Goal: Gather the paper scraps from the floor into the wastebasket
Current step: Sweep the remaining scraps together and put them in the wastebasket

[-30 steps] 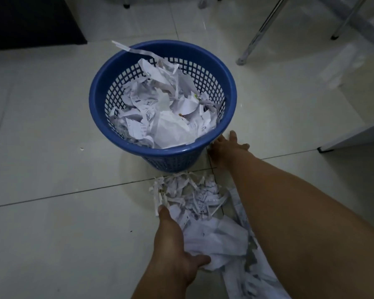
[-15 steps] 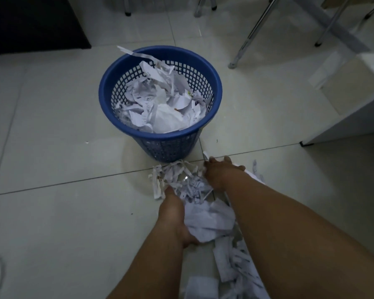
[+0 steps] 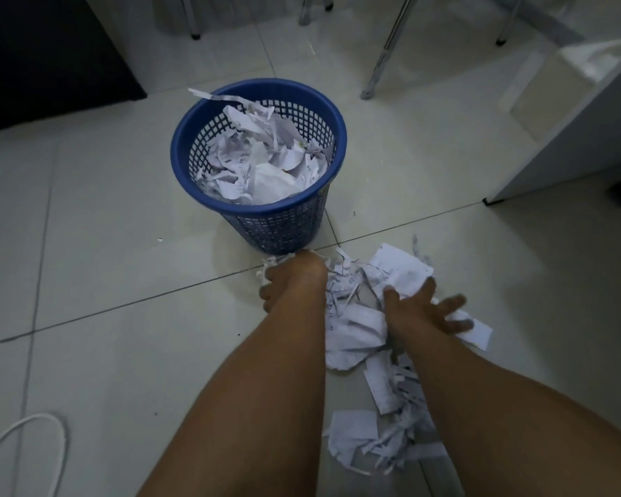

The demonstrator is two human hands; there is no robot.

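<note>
Both hands have been shifted within the last second: the left hand is now curled round shreds at the foot of the wastebasket, while the right hand, drawn back from it, is pressed flat, fingers spread, on the paper scraps heaped just before it. The heap is thus bracketed, so a scoop seems imminent. Bare floor is left beside the wastebasket; its rim is unobstructed.

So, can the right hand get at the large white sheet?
Probably yes: the right hand lies open on the paper scraps, fingers at the near edge of the large white sheet, nothing between.
</note>
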